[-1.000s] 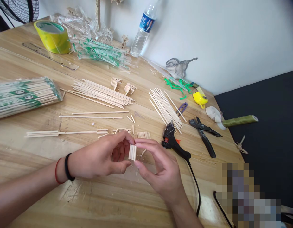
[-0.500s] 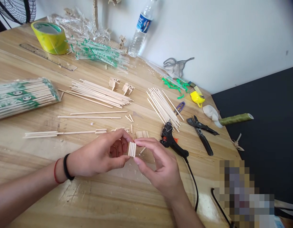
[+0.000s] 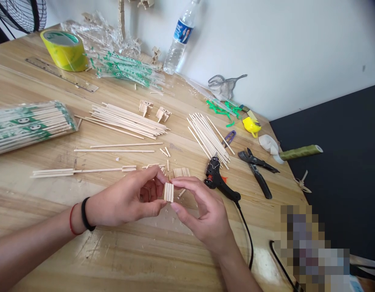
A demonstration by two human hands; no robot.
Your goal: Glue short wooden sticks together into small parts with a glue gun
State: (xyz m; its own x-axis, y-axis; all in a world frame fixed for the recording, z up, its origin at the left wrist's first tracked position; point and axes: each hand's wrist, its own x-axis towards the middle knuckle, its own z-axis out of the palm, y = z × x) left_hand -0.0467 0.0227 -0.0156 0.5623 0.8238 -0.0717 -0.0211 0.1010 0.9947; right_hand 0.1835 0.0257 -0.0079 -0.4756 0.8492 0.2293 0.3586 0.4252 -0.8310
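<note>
Between my two hands, above the wooden table, is a small block of short wooden stick pieces (image 3: pixel 169 192) set side by side. My left hand (image 3: pixel 129 196) pinches its left side with thumb and fingers. From the right, the thumb and fingertips of my right hand (image 3: pixel 205 211) close on the same block. Just behind my fingers lies a flat row of short stick pieces (image 3: pixel 181 172), partly hidden by my right hand. A black glue gun (image 3: pixel 217 178) rests to the right of that hand. Several short cut pieces (image 3: pixel 165 152) lie beyond the block.
Long sticks lie in one pile (image 3: pixel 129 120) and another pile (image 3: pixel 208 136). A packed bundle of sticks (image 3: pixel 32 125) is at left, black cutters (image 3: pixel 257 170) at right. Farther back are a yellow tape roll (image 3: pixel 64 50), a ruler (image 3: pixel 61 74) and a water bottle (image 3: pixel 179 38).
Both hands keep their hold on the small block, with hardly any movement. The whole view has shifted very slightly.
</note>
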